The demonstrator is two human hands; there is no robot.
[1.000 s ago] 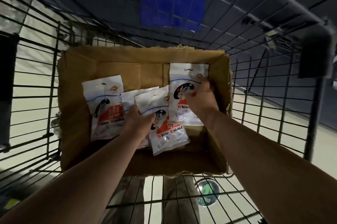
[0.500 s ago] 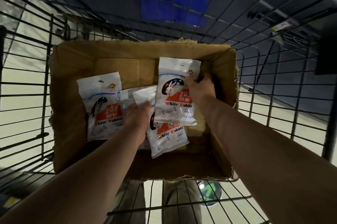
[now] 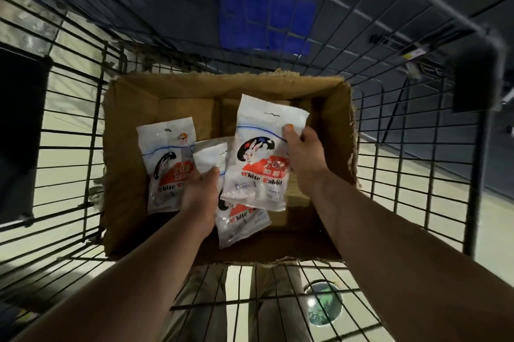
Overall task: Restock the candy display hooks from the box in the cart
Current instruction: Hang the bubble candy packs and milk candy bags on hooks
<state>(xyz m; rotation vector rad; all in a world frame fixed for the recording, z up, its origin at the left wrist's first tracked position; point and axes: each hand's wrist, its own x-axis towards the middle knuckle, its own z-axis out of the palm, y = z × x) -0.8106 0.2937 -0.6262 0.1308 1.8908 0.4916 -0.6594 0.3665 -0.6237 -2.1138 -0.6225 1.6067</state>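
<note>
One white rabbit-print candy bag (image 3: 261, 163) raised over brown cardboard box (image 3: 125, 174) in black wire cart (image 3: 479, 174), pinched at top by right hand (image 3: 303, 158), second bag (image 3: 244, 222) gripped by left hand (image 3: 200, 191), third bag (image 3: 164, 163) laid flat inside, far floor strip uncovered

2 bare forearms (image 3: 167, 252) — and below them, loose khaki-grey trousers (image 3: 205, 302).

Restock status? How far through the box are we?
Done: cardboard box looks nearly emptied, bare bottom showing. In hand: right hand grips a raised candy bag; left hand holds a second bag. Left: another bag lies at the box's left side; hanging all of them, hooks aren't in view.
</note>
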